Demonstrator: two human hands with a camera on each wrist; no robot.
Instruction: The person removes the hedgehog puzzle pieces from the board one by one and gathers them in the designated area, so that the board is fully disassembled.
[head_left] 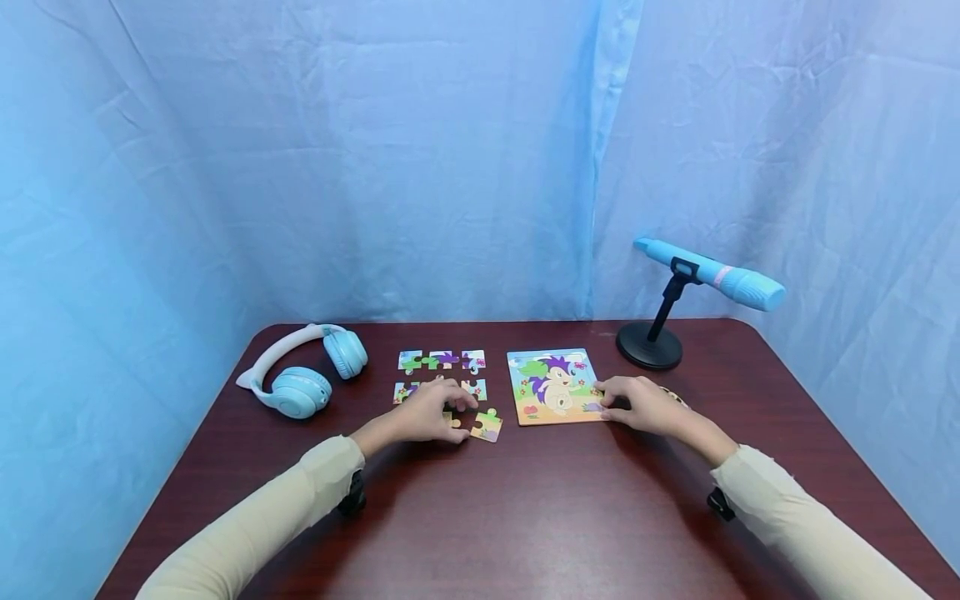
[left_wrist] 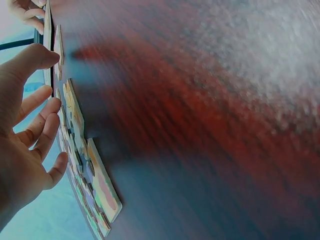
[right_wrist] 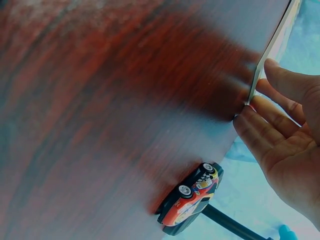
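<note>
Over loose puzzle pieces (head_left: pixel 442 361) set out in rows hovers my left hand (head_left: pixel 427 414), fingers relaxed and spread; a piece (head_left: pixel 452 419) lies partly under it and another piece (head_left: pixel 487 425) just to its right. In the left wrist view the left hand (left_wrist: pixel 30 130) stands open beside the pieces (left_wrist: pixel 100 185). My right hand (head_left: pixel 637 406) touches the lower right corner of the hedgehog puzzle board (head_left: pixel 551 385). In the right wrist view, the right hand (right_wrist: pixel 285 125) has straight fingertips against the board's edge (right_wrist: pixel 272 50).
Blue headphones (head_left: pixel 303 379) lie at the left of the dark red table (head_left: pixel 525 517). A blue microphone (head_left: pixel 712 279) on a black stand (head_left: pixel 648 346) is at the back right. A small red toy car (right_wrist: pixel 192 200) sits by my right hand. Blue cloth hangs all round.
</note>
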